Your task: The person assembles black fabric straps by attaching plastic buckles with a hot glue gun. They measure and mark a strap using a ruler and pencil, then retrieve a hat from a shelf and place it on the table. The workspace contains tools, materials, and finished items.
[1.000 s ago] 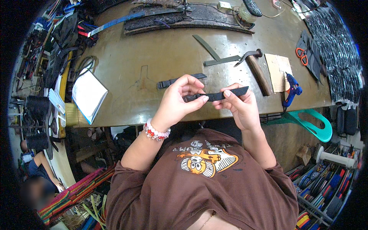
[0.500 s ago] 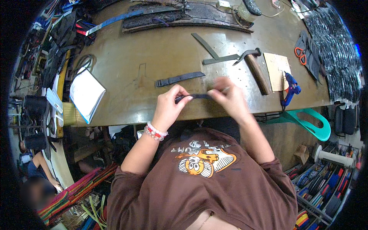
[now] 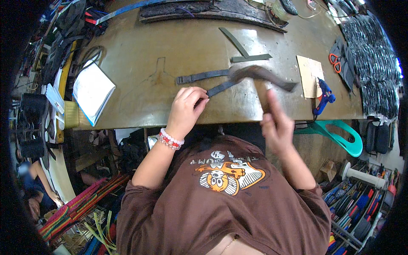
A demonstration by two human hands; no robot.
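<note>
My left hand (image 3: 189, 106) pinches one end of a dark webbing strap (image 3: 220, 87) near the table's front edge. The strap runs up and to the right from my fingertips. My right hand (image 3: 278, 127) is closed around the wooden handle of a hammer (image 3: 260, 95), whose curved dark head is smeared by motion and hangs over the strap's far end. Whether the head touches the strap, I cannot tell. Just beyond lies a second webbing strap (image 3: 208, 75) with a buckle at its left end. Two olive-green strips (image 3: 251, 58) rest further back.
On the right of the table (image 3: 140, 102) are a tan card (image 3: 308, 70), a blue glue gun (image 3: 325, 97) and orange-handled scissors (image 3: 335, 63). A white notebook (image 3: 93, 93) lies at left. Below the table's right edge is a teal plastic piece (image 3: 340, 134). Another person's arm (image 3: 46, 182) shows lower left.
My right hand has let go of the strap and taken up the hammer from the table. The left hand keeps its pinch on the strap. The view has shifted slightly.
</note>
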